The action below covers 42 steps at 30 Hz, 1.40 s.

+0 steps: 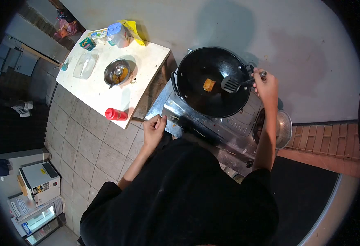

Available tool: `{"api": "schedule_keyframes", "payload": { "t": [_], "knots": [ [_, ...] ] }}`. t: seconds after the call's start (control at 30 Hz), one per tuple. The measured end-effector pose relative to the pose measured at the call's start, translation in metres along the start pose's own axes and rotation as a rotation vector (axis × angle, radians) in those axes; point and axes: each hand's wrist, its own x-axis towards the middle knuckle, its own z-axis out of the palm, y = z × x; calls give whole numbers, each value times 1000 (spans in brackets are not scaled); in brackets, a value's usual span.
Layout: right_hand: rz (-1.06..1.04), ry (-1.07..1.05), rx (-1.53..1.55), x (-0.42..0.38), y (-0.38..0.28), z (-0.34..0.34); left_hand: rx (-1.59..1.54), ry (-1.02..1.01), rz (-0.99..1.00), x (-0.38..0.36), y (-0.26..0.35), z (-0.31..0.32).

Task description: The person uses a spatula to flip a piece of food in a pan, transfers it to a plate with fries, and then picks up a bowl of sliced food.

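Observation:
My right hand [265, 85] is closed round the handle of a black slotted spatula [231, 85], whose blade is over the right part of a black wok [196, 104]. A browned, golden piece of food [209, 85] lies in the wok, just left of the blade and apart from it. The wok sits on a metal gas stove [229, 127]. Near the stove's left edge, my left hand [154, 128] is curled into a fist, with nothing visible in it.
On the white table [102, 98] at the left are a metal bowl [111, 67] with a spoon, a clear plastic tray [85, 66], a red squeeze bottle [116, 114] and a blue-lidded container [117, 35]. A metal strainer [284, 129] is right of the stove.

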Motion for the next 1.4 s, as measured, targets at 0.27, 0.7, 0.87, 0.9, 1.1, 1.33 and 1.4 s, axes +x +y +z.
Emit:
{"api": "schedule_keyframes", "payload": {
  "t": [0.27, 0.7, 0.87, 0.9, 1.1, 1.33, 1.4],
  "knots": [
    [-7, -172, -90, 0, 9, 14, 292, -283, -242, 10, -19, 1],
    [73, -266, 287, 2, 62, 45, 794, -611, -351, -11, -122, 56],
    [34, -210, 371, 6, 76, 51, 767, -534, -309, -14, -134, 60],
    [44, -257, 354, 2, 72, 55, 768, -534, -307, -13, -131, 60],
    [65, -206, 456, -2, 75, 68, 854, -522, -252, -13, -123, 57],
    [58, -206, 467, -19, 77, 70, 831, -560, -168, -13, -111, 55],
    [44, -182, 465, -24, 73, 71, 834, -547, -138, -11, -111, 54]
  ]
}}
